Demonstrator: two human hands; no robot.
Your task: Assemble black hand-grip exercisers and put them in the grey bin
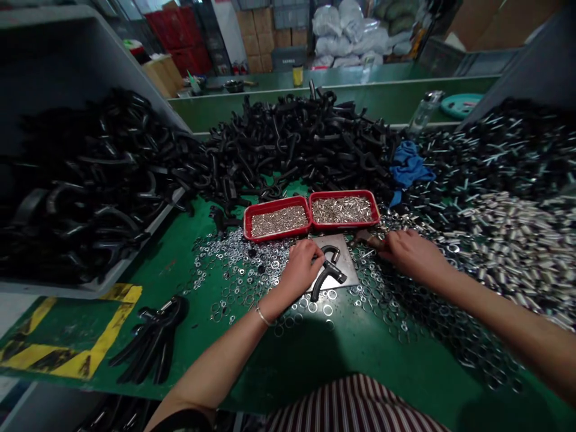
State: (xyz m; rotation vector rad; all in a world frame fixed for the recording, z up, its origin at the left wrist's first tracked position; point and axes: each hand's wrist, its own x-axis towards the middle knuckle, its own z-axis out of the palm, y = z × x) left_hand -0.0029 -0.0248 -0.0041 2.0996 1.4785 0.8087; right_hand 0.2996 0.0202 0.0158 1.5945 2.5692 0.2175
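Observation:
My left hand has its fingers closed on a black curved handle part, which lies on a square metal plate. A spring and a metal pin show on the part. To the right, my right hand is wrapped round the handle of a small hammer, its head near the plate's upper right corner. Just behind the plate stand two red trays, the left one and the right one, both filled with small metal pieces.
Washers lie scattered around the plate. Black handles are heaped behind the trays; a grey bin holds more at left. Metal cylinders pile up at right. A blue cloth and assembled grips also lie there.

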